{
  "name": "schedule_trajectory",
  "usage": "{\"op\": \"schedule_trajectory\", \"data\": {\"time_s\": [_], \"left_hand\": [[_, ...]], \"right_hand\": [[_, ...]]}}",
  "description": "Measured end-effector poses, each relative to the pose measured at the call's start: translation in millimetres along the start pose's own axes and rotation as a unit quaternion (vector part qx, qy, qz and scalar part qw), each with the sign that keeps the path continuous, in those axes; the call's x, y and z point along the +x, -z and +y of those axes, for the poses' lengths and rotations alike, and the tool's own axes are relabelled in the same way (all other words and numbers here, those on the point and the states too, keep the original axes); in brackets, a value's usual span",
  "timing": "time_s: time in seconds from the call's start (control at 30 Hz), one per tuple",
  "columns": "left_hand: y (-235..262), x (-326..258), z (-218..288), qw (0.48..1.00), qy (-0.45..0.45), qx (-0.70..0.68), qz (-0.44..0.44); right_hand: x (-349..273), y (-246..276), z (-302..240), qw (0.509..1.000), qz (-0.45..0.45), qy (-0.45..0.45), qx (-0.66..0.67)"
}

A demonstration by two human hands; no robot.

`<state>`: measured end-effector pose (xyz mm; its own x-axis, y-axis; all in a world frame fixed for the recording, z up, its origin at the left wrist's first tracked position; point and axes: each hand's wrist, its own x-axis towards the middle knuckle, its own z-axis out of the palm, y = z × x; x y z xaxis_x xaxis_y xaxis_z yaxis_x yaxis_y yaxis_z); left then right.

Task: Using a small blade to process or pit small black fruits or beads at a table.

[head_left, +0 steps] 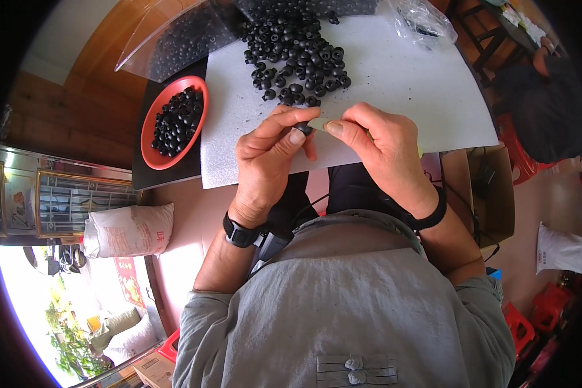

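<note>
My left hand [271, 152] pinches a small black rubber part [303, 128] between thumb and forefinger above the near edge of a white foam sheet [401, 84]. My right hand [381, 145] grips a pale yellowish stick-like tool [318, 124], its tip touching that part. A heap of several similar black rubber parts [294, 55] lies on the foam sheet just beyond both hands. A red bowl [155, 145] to the left holds more of the black parts. I wear a black watch on the left wrist and a black band on the right.
A clear plastic bag [174, 35] with black parts lies at the back left, another crumpled clear bag [423, 22] at the back right. A cardboard box [495, 194] stands at the right. White sacks [129, 229] and red stools [520, 326] stand on the floor. Another person [549, 103] sits at the right.
</note>
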<state>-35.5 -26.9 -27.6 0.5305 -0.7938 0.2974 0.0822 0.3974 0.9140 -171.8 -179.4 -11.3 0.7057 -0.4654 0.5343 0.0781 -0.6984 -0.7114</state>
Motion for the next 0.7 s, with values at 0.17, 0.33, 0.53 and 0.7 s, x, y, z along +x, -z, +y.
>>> {"op": "schedule_trajectory", "data": {"time_s": [0.17,0.33,0.53,0.7], "left_hand": [[-0.3,-0.4,0.9,1.0,0.004,0.019,-0.006],[-4.1,-1.6,2.4,1.0,0.01,0.012,0.001],[-6.1,-0.3,4.1,1.0,0.021,0.005,0.014],[-4.7,-1.0,3.8,1.0,0.017,-0.015,0.005]], "right_hand": [[-1.3,0.9,1.0,1.0,-0.01,0.009,-0.009],[-2.4,0.3,3.0,1.0,-0.019,0.019,-0.006],[-4.2,-3.4,5.2,0.995,0.007,0.09,-0.041],[-5.1,0.7,-1.3,0.999,0.014,-0.012,0.036]]}}
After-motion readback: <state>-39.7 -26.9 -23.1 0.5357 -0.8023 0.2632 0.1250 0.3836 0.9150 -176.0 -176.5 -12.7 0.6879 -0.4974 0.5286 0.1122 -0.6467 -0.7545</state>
